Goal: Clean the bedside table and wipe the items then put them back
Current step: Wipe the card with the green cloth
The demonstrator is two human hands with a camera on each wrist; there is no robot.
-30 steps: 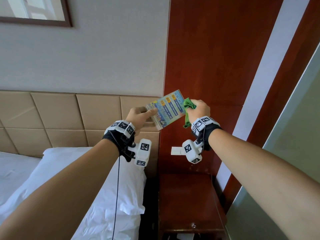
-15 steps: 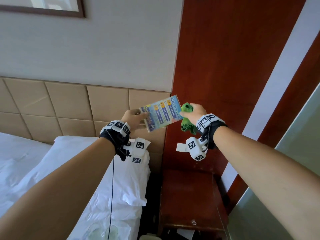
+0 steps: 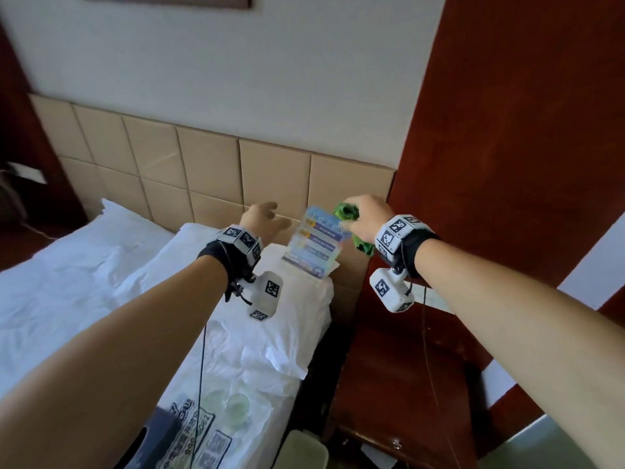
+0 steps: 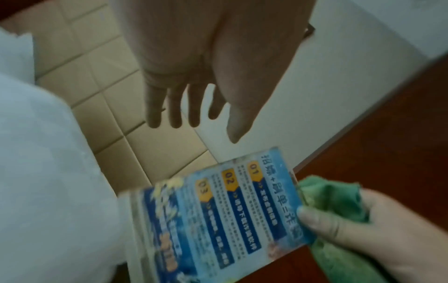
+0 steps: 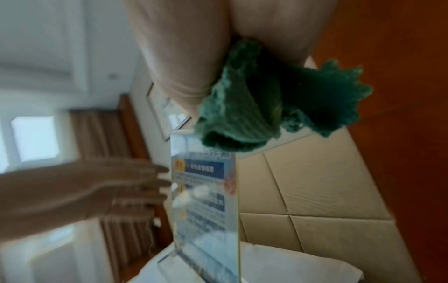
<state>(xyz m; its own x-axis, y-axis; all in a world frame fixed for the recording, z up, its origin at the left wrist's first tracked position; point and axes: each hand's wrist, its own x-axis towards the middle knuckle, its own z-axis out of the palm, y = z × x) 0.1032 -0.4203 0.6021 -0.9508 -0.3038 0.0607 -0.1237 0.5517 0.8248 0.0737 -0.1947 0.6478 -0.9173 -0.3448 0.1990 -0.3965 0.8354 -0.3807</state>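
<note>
A clear acrylic sign stand [image 3: 316, 243] with a blue printed card hangs upright over the white pillow [image 3: 287, 316]. I cannot tell whether its base touches the pillow. My right hand [image 3: 367, 213] pinches the stand's top edge [image 4: 218, 216] together with a bunched green cloth [image 3: 346, 211], the thumb pressing on the card in the left wrist view. The cloth [image 5: 254, 114] sticks out of the fist above the stand [image 5: 206, 201]. My left hand [image 3: 265, 220] is just left of the stand with straight, spread fingers [image 4: 194, 114] and holds nothing.
The dark red bedside table [image 3: 406, 384] stands below right, against a red wood wall panel. On the bed lie two glasses [image 3: 236, 406], a printed sheet and a dark box [image 3: 152, 438]. A tan padded headboard [image 3: 270, 170] is behind the hands.
My left hand has let go of the sign stand and opened. The right hand alone now carries it, lowered leftward from in front of the wood panel to over the pillow.
</note>
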